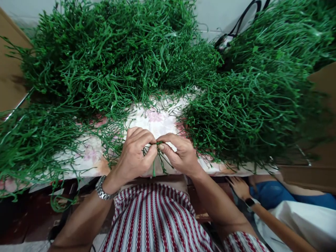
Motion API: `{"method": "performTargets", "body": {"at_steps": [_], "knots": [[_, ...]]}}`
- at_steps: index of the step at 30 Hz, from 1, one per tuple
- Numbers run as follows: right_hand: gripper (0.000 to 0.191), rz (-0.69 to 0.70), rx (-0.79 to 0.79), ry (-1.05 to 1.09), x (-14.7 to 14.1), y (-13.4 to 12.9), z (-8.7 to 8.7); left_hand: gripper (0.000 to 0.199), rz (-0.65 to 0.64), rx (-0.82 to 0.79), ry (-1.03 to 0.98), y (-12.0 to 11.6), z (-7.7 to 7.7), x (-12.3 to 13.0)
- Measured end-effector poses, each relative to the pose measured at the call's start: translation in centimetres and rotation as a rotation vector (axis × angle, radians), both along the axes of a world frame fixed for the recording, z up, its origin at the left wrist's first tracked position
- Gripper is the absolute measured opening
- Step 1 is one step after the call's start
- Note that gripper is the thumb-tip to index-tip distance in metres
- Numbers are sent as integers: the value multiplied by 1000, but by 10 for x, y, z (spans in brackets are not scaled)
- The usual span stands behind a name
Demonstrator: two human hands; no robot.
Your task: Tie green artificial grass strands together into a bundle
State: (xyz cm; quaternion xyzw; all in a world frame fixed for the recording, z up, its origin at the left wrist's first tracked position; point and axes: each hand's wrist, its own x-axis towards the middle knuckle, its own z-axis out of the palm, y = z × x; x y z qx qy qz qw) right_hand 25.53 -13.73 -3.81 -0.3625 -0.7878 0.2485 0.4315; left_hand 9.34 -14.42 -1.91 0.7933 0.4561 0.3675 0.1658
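My left hand and my right hand meet over the near edge of the table. Thumbs and forefingers of both are pinched on a small sprig of thin green stems, whose loose ends hang down below the fingertips. The sprig looks like artificial greenery; the exact point of grip is partly hidden by my fingers. Just beyond my hands lies a white tablecloth with pink flowers. Loose green stems are scattered to the left of my left hand.
Large heaps of green stems stand at the back left, at the right and at the near left. Cardboard borders the right side, with more cardboard at left. Another person's hand rests at lower right, below the table edge.
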Motion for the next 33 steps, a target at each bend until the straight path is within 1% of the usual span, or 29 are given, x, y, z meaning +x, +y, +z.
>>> {"method": "performTargets", "body": {"at_steps": [3, 6, 9, 12, 15, 19, 23, 27, 29, 30, 31, 33], "knots": [[9, -35, 7, 93, -3, -2, -8, 9, -56, -18, 6, -1, 0, -3], [9, -2, 22, 226, -6, -2, -14, 6, -128, -37, -35, 0, -3, -8], [8, 28, 37, 251, -6, -1, -16, 7, -122, -8, -73, -1, -7, -10], [9, 58, 54, 129, -2, 1, -12, 11, -91, 24, -55, -2, -9, -9], [11, 102, 126, -75, 5, 4, -4, 17, -122, 30, 51, -1, -5, -10], [14, 209, 209, -257, 13, 8, 4, 21, -238, 14, 213, 3, 2, -12], [16, 332, 204, -406, 15, 10, 7, 21, -386, -40, 289, 4, 5, -13], [24, 530, 181, -475, 18, 13, 12, 20, -514, -79, 338, 3, 4, -16], [27, 586, 162, -477, 20, 16, 14, 20, -564, -99, 340, 4, 3, -18], [27, 578, 143, -460, 21, 17, 14, 20, -577, -113, 332, 4, 3, -19], [25, 536, 118, -421, 21, 18, 14, 19, -575, -126, 319, 5, 2, -21], [20, 372, 53, -287, 20, 18, 12, 17, -523, -134, 287, 7, 1, -22]]}}
